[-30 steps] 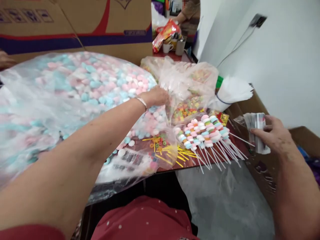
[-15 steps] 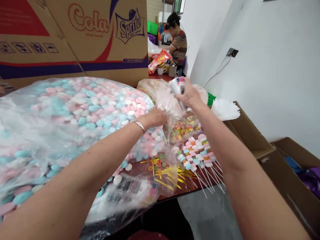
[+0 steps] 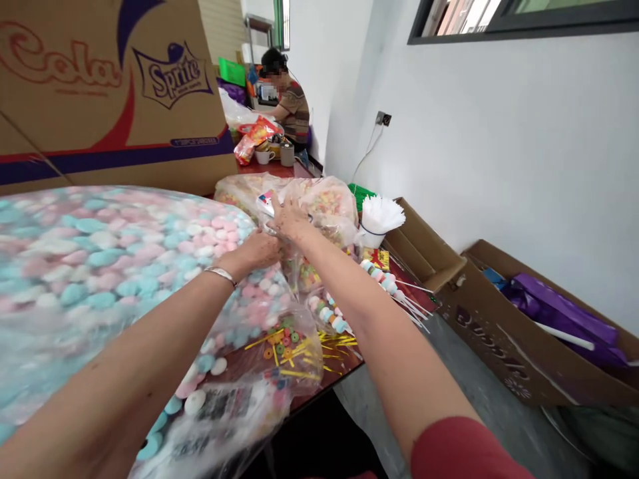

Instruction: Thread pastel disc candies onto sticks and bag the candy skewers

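My right hand (image 3: 289, 216) is closed on a small white wrapper with red and blue print (image 3: 266, 202), above the clear bags of gummies (image 3: 327, 199). Close below it, my left hand (image 3: 262, 249) is closed at the edge of the big clear bag of pink, blue and white marshmallows (image 3: 114, 246); what its fingers grip is hidden. Nearer to me, gummy rings (image 3: 282, 347) and yellow twist ties (image 3: 339, 340) lie by a crumpled printed clear bag (image 3: 224, 406). Marshmallow skewers (image 3: 384, 279) on white sticks are partly hidden behind my right forearm.
A large cardboard box (image 3: 164, 126) stands behind the marshmallow bag. White sticks (image 3: 382, 213) fill a container at the table's right. Open cartons (image 3: 479, 332) stand beside the table, one with purple packaging (image 3: 564, 319). Another person (image 3: 292, 106) sits at the far end near a mug (image 3: 264, 156).
My right hand has moved left and down with the printed wrapper, toward my left hand. The view has turned right, bringing the cartons and a window into sight.
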`<control>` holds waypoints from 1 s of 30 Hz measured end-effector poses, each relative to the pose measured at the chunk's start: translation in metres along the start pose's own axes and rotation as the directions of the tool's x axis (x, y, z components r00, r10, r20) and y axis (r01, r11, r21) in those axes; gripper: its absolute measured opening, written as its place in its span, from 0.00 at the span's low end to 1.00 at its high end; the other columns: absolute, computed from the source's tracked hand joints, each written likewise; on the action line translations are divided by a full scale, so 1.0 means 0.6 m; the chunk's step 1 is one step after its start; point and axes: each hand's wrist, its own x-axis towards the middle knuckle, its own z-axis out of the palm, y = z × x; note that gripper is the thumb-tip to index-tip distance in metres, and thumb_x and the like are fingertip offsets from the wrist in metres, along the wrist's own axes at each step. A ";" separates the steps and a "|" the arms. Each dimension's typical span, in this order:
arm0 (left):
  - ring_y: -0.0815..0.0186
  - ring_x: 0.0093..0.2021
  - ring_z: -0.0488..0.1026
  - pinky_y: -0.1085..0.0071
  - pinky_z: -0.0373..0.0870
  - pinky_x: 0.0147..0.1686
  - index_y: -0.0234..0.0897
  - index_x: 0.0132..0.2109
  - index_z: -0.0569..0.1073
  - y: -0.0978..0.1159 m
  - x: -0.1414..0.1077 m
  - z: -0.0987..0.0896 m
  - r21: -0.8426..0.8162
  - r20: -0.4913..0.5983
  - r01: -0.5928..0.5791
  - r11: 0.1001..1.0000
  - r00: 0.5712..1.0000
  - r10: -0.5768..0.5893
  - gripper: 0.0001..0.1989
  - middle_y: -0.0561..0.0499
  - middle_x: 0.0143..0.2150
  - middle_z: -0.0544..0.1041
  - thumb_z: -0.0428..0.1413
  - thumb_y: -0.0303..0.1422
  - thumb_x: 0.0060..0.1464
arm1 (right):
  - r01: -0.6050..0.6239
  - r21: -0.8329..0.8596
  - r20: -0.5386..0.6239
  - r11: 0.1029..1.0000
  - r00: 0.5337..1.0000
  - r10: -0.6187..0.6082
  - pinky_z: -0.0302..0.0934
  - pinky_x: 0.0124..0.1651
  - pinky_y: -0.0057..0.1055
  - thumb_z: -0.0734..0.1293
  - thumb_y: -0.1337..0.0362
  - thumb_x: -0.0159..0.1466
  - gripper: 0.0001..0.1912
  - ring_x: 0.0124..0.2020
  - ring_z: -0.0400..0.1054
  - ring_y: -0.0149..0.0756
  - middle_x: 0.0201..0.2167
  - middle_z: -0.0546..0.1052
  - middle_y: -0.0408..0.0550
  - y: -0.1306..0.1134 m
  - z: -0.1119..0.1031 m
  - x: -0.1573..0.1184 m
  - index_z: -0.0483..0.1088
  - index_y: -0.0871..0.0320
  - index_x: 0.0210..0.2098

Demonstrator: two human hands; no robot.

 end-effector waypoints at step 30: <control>0.59 0.39 0.79 0.65 0.75 0.39 0.44 0.38 0.78 0.326 -0.448 -0.078 -0.698 -0.132 0.203 0.686 0.906 -0.402 0.11 0.50 0.38 0.83 0.51 0.37 0.59 | -0.026 0.968 0.052 0.250 0.994 -0.097 0.67 0.33 0.31 0.63 0.55 0.62 0.14 0.26 0.71 0.31 0.28 0.76 0.44 0.042 0.012 -0.583 0.69 0.57 0.43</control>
